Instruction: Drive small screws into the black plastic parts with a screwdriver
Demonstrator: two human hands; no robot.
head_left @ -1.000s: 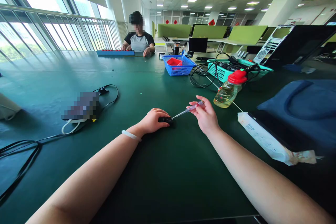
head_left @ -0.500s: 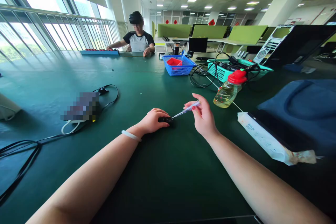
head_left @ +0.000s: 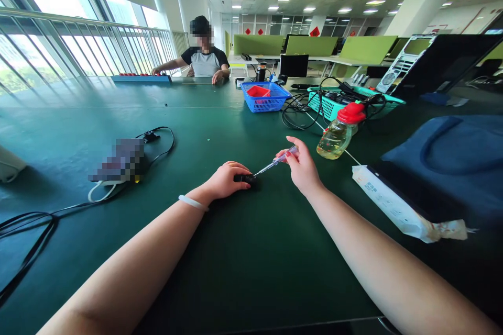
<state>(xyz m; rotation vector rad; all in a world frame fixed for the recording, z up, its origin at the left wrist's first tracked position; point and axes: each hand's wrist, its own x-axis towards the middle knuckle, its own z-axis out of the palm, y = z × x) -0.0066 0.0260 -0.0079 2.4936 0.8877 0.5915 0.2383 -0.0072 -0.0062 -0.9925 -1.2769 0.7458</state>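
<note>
My left hand (head_left: 228, 180) is closed around a small black object (head_left: 244, 178), which it holds low against the green table (head_left: 243, 251). Fingers cover part of that object, so its kind cannot be made out. In my right hand (head_left: 302, 167) is a screwdriver (head_left: 277, 160) with a clear purplish handle, gripped between thumb and fingers. The screwdriver slants down to the left, and its tip meets the right end of the black object.
A red-capped bottle (head_left: 341, 131) stands beyond my right hand. Behind are a blue basket (head_left: 265, 102) and a green basket (head_left: 326, 104) with cables. A white package (head_left: 389, 201) and a dark blue bag (head_left: 451, 146) lie right. Another person (head_left: 206, 55) sits across the table.
The whole view has shifted slightly, so everything appears a little further left. Both hands keep their hold, and the screwdriver tip remains at the black object.
</note>
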